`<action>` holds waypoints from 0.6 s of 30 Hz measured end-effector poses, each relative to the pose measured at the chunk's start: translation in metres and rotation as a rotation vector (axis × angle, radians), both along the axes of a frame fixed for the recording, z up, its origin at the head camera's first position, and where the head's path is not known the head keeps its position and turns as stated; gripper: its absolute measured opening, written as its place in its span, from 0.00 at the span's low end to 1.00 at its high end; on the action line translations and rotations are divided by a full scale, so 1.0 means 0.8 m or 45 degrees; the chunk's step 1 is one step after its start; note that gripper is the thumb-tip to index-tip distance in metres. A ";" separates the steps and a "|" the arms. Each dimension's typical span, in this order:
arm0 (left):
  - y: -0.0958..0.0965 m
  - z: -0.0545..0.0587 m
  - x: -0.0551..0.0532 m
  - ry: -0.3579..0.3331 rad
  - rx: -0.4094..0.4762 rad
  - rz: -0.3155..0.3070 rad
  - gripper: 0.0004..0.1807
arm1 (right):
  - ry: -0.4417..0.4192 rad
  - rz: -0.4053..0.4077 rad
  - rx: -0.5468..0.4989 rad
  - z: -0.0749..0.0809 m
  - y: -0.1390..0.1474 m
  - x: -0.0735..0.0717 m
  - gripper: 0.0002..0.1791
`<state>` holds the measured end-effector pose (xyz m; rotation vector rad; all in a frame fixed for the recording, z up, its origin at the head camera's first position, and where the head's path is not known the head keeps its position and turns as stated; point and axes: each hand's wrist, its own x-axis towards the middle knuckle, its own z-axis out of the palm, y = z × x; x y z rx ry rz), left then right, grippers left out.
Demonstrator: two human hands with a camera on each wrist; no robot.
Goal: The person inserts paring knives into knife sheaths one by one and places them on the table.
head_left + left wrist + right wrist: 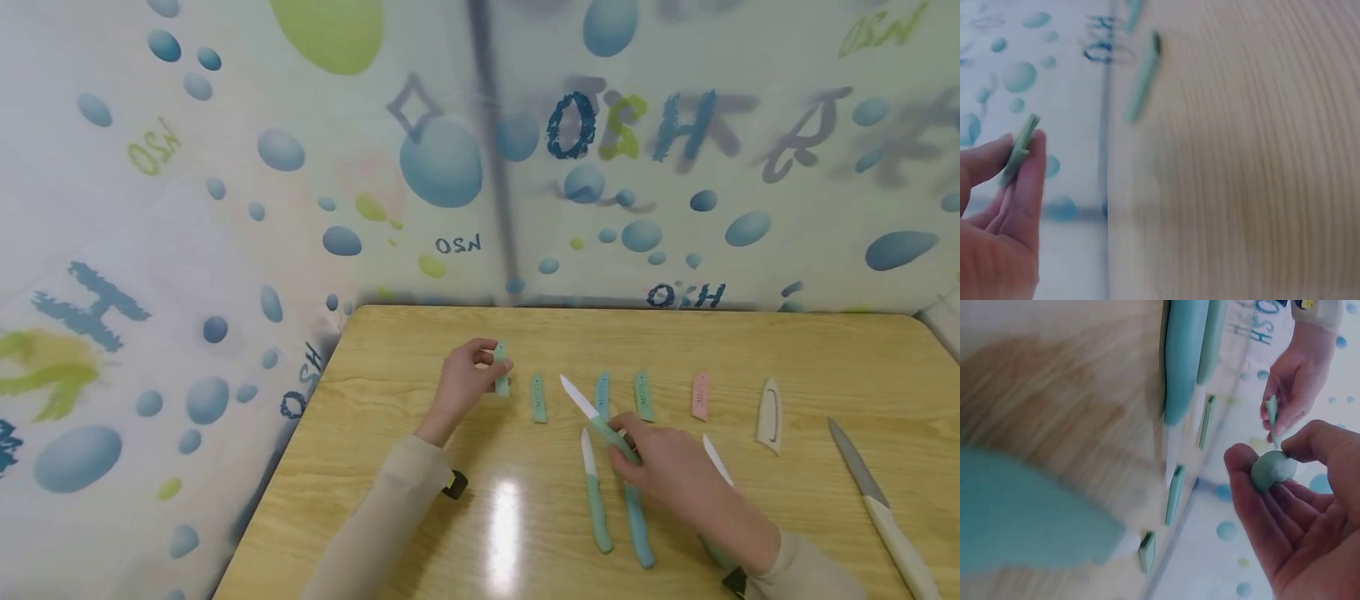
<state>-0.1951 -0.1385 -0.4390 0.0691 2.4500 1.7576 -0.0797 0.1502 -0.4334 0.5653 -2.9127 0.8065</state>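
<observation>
My left hand (pixel 459 383) pinches a light green blade sheath (pixel 502 375) between thumb and fingers, above the table's far left part. In the left wrist view the sheath (pixel 1019 153) stands edge-on at the fingertips. My right hand (pixel 675 467) grips a green-handled knife (pixel 617 440) with a white blade, its tip pointing up and left toward the left hand. Its rounded handle end (pixel 1272 470) faces the right wrist camera. Below that knife lie another green-handled knife (pixel 596 512) and a blue-handled knife (pixel 638 529), whose blade is hidden.
A row of sheaths spans the table (pixel 405 350): green (pixel 538 400), blue (pixel 602 393), green (pixel 643 397), pink (pixel 700 396) and cream (pixel 770 417). A white blade (pixel 717 458) shows beyond the right forearm. At far right lies a large cream-handled knife (pixel 900 542).
</observation>
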 end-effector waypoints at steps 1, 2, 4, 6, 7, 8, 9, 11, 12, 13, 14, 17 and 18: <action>0.003 0.001 0.002 -0.032 0.127 0.017 0.21 | -0.005 0.001 -0.021 0.001 0.003 0.000 0.14; 0.006 0.002 0.004 -0.054 0.242 0.028 0.21 | -0.017 -0.001 -0.040 0.003 0.006 0.000 0.15; 0.012 0.005 0.007 -0.100 0.431 0.046 0.21 | -0.053 -0.010 -0.070 0.006 0.011 0.000 0.15; 0.018 0.006 0.011 -0.148 0.590 0.065 0.20 | -0.090 -0.027 -0.109 0.006 0.016 0.000 0.15; 0.020 0.006 0.012 -0.172 0.657 0.074 0.20 | -0.109 -0.035 -0.127 0.007 0.017 0.000 0.14; 0.022 0.006 0.014 -0.197 0.720 0.085 0.20 | -0.113 -0.042 -0.142 0.007 0.019 0.000 0.14; 0.025 0.006 0.015 -0.223 0.775 0.096 0.19 | -0.113 -0.048 -0.157 0.007 0.020 0.000 0.14; 0.029 0.005 0.018 -0.267 0.886 0.117 0.18 | -0.107 -0.054 -0.187 0.007 0.022 0.000 0.15; 0.032 0.005 0.020 -0.283 0.929 0.127 0.17 | -0.099 -0.052 -0.202 0.007 0.023 0.000 0.15; 0.034 0.004 0.021 -0.296 0.969 0.137 0.18 | -0.085 -0.051 -0.217 0.006 0.023 0.000 0.15; 0.036 0.004 0.023 -0.301 0.995 0.145 0.18 | -0.070 -0.046 -0.228 0.005 0.024 0.000 0.16; 0.044 0.004 0.027 -0.314 1.068 0.178 0.17 | -0.051 -0.033 -0.258 0.003 0.025 0.002 0.16; 0.047 0.005 0.028 -0.315 1.089 0.190 0.17 | -0.040 -0.029 -0.259 0.003 0.025 0.003 0.16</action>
